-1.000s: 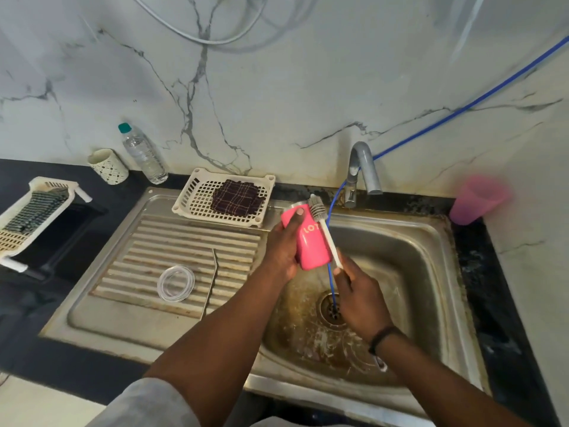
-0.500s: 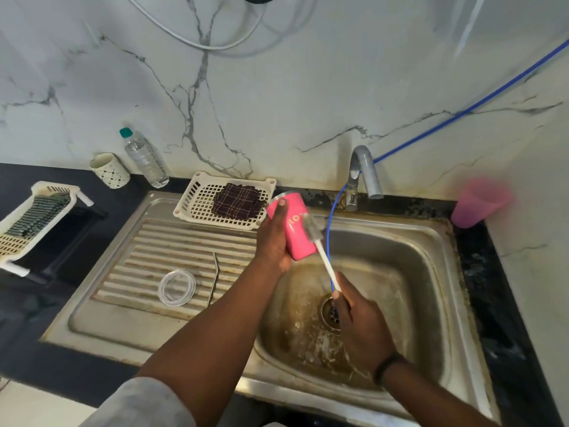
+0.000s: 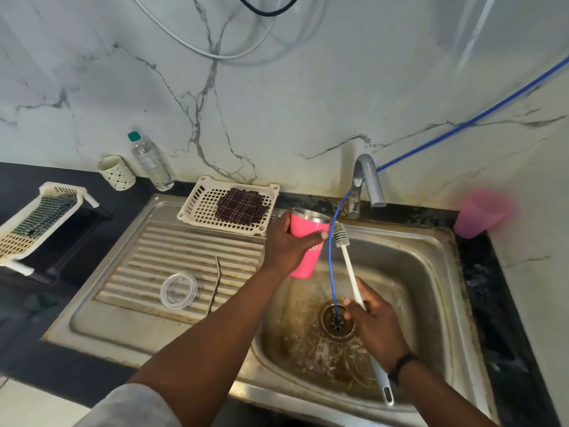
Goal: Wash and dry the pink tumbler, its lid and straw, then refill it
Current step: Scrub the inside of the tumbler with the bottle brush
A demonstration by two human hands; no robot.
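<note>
The steel sink (image 3: 437, 272) is set into the dark desk (image 3: 37, 343). On its ribbed drainboard (image 3: 172, 257) the clear lid (image 3: 178, 291) and the metal straw (image 3: 215, 285) are laid, left of the basin. A white basket (image 3: 200, 208) with a folded checked cloth (image 3: 241, 206) is placed at the far edge. The pink tumbler (image 3: 308, 241) is gripped upright over the basin by the left hand (image 3: 286, 245). Just right of it, a bottle brush (image 3: 348, 260) is held by the curled right hand (image 3: 375, 328). A blue hose (image 3: 331, 266) is hung between them into the drain.

A home kitchen: steel sink (image 3: 437, 272), tap (image 3: 366, 180), marble wall (image 3: 277, 103).
</note>
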